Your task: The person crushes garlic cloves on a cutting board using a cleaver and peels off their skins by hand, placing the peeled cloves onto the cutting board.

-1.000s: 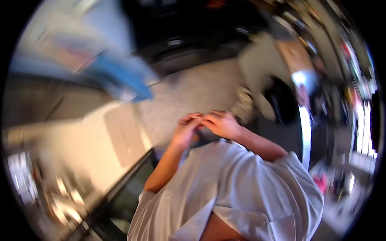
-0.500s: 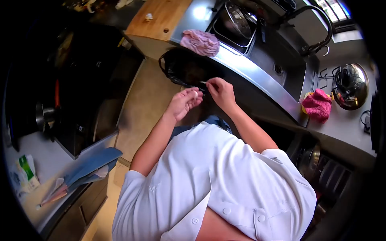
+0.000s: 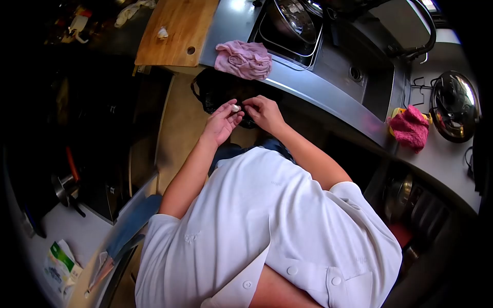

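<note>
A small white garlic clove (image 3: 235, 108) is pinched between the thumb and fingers of my left hand (image 3: 221, 123), which is turned partly palm up. Close to its right side, my right hand (image 3: 265, 114) has its fingertips pressed together near the clove; whatever they hold is too small to make out. Both hands are over a black plastic bag (image 3: 206, 97) that hangs below the counter edge, its inside dark. Another small white piece, apparently garlic (image 3: 163, 33), lies on the wooden cutting board (image 3: 177, 15).
A pink cloth (image 3: 243, 60) lies on the metal counter edge beside the sink (image 3: 375, 77). A glass lid (image 3: 295, 23) rests in a rack there. Right of the sink are a bright pink cloth (image 3: 409, 128) and a pot lid (image 3: 455, 107). A dark stove area is at left.
My view has shifted slightly. My right fingertips have moved in closer to the clove, and the pale scrap seen at them earlier no longer shows. My left hand keeps hold of the clove.
</note>
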`<state>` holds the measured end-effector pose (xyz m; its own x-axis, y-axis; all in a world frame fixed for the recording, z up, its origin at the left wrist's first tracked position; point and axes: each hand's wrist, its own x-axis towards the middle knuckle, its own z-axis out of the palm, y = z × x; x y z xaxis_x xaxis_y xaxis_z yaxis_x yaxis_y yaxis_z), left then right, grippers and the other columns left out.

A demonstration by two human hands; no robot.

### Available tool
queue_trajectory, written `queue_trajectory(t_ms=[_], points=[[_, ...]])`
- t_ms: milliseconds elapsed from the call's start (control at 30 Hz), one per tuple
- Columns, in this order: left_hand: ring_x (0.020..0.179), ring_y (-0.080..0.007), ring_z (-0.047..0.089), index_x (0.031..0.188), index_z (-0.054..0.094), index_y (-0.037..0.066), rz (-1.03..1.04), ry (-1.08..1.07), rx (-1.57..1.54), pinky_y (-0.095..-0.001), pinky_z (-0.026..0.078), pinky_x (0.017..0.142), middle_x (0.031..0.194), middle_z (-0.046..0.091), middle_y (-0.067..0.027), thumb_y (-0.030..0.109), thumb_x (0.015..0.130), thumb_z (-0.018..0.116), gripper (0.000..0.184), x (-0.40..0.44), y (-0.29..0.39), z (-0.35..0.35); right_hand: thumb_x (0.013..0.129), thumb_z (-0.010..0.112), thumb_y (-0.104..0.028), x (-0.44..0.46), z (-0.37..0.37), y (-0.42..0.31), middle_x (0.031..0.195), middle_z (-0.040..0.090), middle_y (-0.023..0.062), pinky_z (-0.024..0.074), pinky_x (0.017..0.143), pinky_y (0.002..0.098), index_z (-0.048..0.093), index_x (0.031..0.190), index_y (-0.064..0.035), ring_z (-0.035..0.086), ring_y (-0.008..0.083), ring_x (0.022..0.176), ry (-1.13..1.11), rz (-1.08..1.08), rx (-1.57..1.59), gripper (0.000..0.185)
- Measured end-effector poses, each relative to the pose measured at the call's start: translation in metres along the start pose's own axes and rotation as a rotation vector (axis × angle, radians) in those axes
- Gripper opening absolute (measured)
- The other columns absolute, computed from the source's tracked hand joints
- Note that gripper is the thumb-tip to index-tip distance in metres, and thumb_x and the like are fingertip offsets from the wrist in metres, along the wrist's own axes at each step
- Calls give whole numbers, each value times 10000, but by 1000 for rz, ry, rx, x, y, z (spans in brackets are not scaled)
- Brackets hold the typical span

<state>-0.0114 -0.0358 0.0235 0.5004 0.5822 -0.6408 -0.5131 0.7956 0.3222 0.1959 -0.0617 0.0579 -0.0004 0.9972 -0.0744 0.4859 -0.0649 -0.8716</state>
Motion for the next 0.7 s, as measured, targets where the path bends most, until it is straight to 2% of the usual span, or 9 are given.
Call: queue_trajectory(t_ms=[100, 233, 433, 700], points=[[1045, -200, 704, 1339, 625, 65, -26, -22, 36, -312, 568, 890, 1148, 706, -74, 166, 1090, 563, 276, 0, 4, 1, 906, 753, -80, -6, -5, -22, 909, 675, 124, 541, 683, 337, 769, 1080, -41, 694, 246, 776, -22, -36, 82, 179], [1001, -178, 696, 1260, 670, 79, -44, 23, 89, -295, 550, 888, 1119, 711, -54, 225, 1083, 598, 241, -4, 5, 6, 873, 759, -115, -7, 0, -27, 847, 665, 113, 567, 676, 398, 778, 995, -77, 686, 319, 748, 1, -126, -84, 129], [884, -157, 700, 1105, 718, 91, -74, 130, 143, -280, 552, 784, 963, 730, -28, 313, 1030, 694, 236, -6, -2, 8, 827, 765, -140, -8, 4, -23, 809, 660, 81, 571, 635, 410, 748, 871, -92, 683, 299, 717, 65, -291, -336, 67], [799, -147, 686, 1059, 728, 93, -99, 170, 137, -253, 539, 695, 904, 720, -25, 349, 1018, 708, 260, -10, -12, 18, 790, 768, -129, -9, -3, -20, 789, 636, 85, 555, 609, 417, 697, 811, -88, 672, 300, 698, 63, -318, -320, 84]])
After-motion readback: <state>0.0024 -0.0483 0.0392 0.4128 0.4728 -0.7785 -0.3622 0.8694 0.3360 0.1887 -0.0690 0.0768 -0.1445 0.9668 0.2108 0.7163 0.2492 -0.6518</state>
